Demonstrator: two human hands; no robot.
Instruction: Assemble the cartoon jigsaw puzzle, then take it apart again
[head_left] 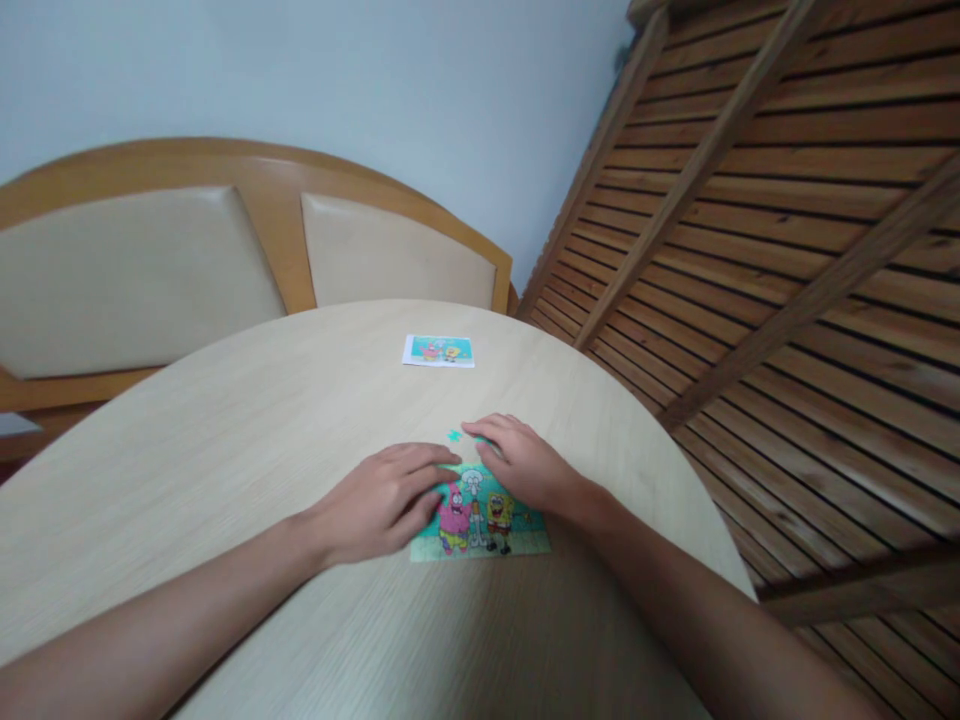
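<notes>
A jigsaw puzzle (476, 535) with a pink starfish, a pale squid figure and a yellow sponge figure lies flat on the table. My left hand (386, 500) rests over its upper left side, fingers stretched and slightly apart. Over the upper right part is my right hand (525, 460), its index finger extended and its thumb apart from it. One loose teal puzzle piece (454, 436) sits just above the top edge, close to the right fingertips. A bit of teal shows beneath the right fingers; whether it is a separate piece is unclear.
A small reference picture (442, 351) of the same figures lies farther back on the round wooden table (300, 400). Behind the table stands a padded wooden bench back (270, 250). A slatted wooden panel (750, 250) rises along the right side.
</notes>
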